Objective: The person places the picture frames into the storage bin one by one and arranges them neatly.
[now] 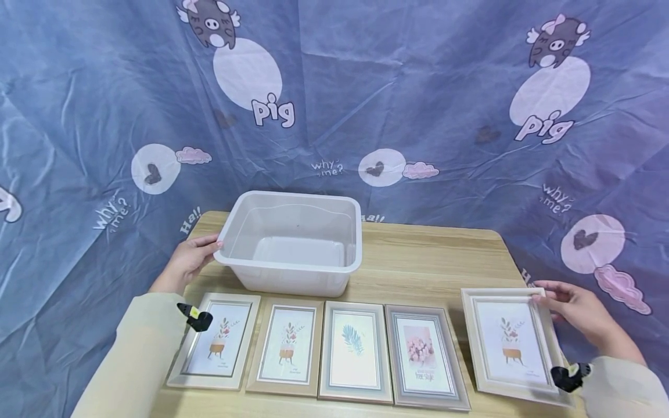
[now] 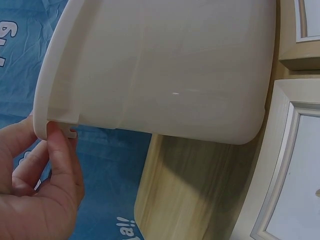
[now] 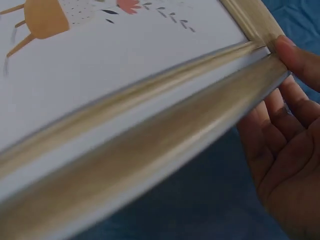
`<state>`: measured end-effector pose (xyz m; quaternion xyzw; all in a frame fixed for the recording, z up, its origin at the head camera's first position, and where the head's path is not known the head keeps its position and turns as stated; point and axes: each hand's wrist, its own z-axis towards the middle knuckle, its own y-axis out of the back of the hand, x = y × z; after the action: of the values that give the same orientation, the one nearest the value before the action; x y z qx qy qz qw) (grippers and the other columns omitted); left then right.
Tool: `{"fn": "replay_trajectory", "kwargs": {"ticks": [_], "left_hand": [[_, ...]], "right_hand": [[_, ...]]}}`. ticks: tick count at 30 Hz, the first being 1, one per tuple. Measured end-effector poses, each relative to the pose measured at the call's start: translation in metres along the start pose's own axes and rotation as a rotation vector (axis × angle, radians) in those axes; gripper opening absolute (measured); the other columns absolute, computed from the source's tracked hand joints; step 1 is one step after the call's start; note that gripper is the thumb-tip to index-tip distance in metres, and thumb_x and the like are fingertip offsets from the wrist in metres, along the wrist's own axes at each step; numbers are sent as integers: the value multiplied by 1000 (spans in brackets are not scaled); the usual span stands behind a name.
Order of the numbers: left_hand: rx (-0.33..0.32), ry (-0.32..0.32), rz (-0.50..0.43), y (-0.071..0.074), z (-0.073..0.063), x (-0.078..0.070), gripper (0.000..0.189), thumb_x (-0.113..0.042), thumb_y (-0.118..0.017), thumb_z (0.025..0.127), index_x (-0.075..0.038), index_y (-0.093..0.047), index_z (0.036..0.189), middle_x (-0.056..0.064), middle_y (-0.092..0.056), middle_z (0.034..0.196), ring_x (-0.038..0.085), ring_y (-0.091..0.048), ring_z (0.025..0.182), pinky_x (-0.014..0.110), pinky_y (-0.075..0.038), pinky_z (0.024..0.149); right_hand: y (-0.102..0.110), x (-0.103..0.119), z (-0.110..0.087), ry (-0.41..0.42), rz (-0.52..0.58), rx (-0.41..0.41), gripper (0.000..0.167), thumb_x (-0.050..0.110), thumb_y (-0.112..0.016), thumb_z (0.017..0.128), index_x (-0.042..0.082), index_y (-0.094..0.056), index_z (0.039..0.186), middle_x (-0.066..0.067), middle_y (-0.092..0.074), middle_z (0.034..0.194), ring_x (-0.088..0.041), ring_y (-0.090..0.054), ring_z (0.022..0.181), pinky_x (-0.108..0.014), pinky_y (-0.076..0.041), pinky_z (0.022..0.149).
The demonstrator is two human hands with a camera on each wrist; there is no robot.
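A white plastic tub (image 1: 292, 278) stands at the back left of the table. My left hand (image 1: 191, 258) pinches its left rim between thumb and fingers, seen close in the left wrist view, where the hand (image 2: 47, 185) is below the rim. At the far right, my right hand (image 1: 580, 310) holds the upper right corner of a cream picture frame (image 1: 468, 342) with a potted-plant print. In the right wrist view the thumb lies on the front of that frame (image 3: 165, 135), with the fingers behind it. The frame is slightly tilted.
A row of picture frames lies along the front of the wooden table (image 1: 428, 249): a white one (image 1: 250, 325), a beige one (image 1: 317, 342), one with a blue leaf (image 1: 384, 348) and one with pink flowers (image 1: 455, 354). Blue printed cloth (image 1: 334, 104) hangs behind and around.
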<state>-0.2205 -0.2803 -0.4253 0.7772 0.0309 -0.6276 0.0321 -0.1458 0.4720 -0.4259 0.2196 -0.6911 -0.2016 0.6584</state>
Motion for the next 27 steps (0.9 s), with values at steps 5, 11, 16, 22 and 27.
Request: {"fn": "replay_trajectory", "kwargs": {"ticks": [5, 11, 16, 22, 27], "left_hand": [[-8, 20, 33, 2, 3, -1, 56, -9, -62, 93, 12, -36, 139, -2, -60, 104, -3, -60, 81, 15, -52, 78], [-6, 44, 83, 5, 9, 0, 55, -13, -60, 95, 7, -37, 141, 22, -45, 136, -5, -59, 82, 15, -51, 81], [-2, 53, 92, 5, 11, -2, 55, -13, -60, 95, 6, -38, 141, 26, -32, 145, -6, -58, 81, 15, -51, 80], [0, 39, 47, 5, 10, -3, 56, -10, -62, 93, 9, -37, 140, 21, -46, 136, -4, -60, 81, 15, -52, 79], [2, 26, -13, 5, 10, -2, 57, -6, -64, 92, 12, -36, 139, -1, -62, 103, -1, -61, 81, 16, -53, 77]], "right_hand": [[9, 22, 0, 72, -8, 13, 33, 5, -66, 90, 36, -66, 101, 16, -66, 86, -2, -62, 74, -22, -56, 59], [11, 48, 2, 119, 24, -22, 38, -1, -66, 88, 35, -67, 100, 17, -67, 87, 1, -62, 75, -18, -55, 60], [6, 70, 4, 143, -29, -102, 36, 4, -71, 86, 36, -65, 100, 22, -65, 86, 5, -61, 74, -14, -53, 59], [-7, 94, 7, 197, 9, -199, 37, 3, -72, 84, 34, -63, 100, 22, -65, 84, 6, -61, 72, -12, -53, 59], [-23, 115, 10, 249, 76, -296, 36, -1, -73, 82, 28, -66, 102, 20, -66, 81, 5, -62, 69, -11, -52, 58]]}}
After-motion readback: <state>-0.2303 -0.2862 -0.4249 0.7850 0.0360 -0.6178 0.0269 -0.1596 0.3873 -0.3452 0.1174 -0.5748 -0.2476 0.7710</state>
